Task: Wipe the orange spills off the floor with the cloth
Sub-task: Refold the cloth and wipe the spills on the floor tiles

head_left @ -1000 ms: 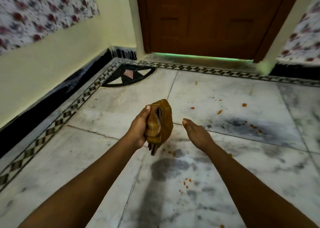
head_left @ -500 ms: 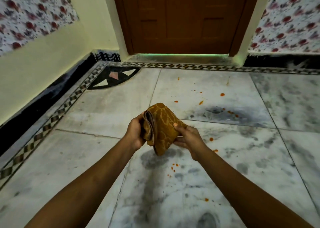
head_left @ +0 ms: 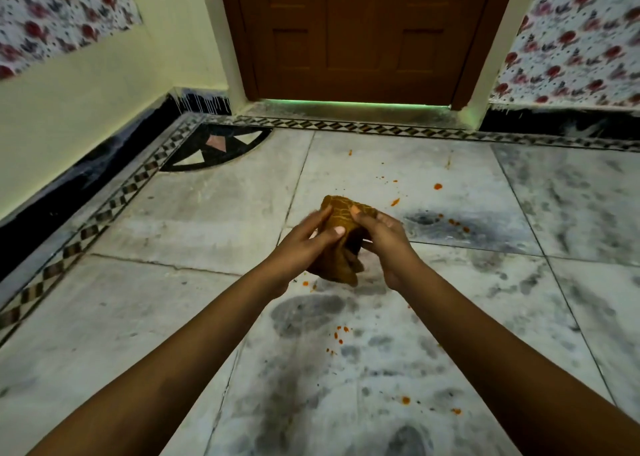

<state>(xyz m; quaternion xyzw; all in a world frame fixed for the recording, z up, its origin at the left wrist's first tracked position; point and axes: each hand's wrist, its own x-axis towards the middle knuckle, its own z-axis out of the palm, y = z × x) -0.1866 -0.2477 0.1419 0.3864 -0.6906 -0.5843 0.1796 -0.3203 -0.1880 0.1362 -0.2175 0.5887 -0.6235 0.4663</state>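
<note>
Head view: both hands grip a bunched brown patterned cloth [head_left: 341, 237] above the grey marble floor [head_left: 194, 213].
Left hand [head_left: 304, 244] and right hand [head_left: 382, 237] curl round it; small orange spills [head_left: 438, 186] dot the tiles toward the door-side edge.

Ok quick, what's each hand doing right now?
Left hand: holding the brown cloth, fingers and thumb around it.
Right hand: holding the same cloth, thumb pressed on top.

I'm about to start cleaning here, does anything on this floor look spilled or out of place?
Yes. Orange spills dot the marble floor toward the door, with more drops near the bottom right. The cloth is bunched between the left hand and right hand, off the floor.
</note>
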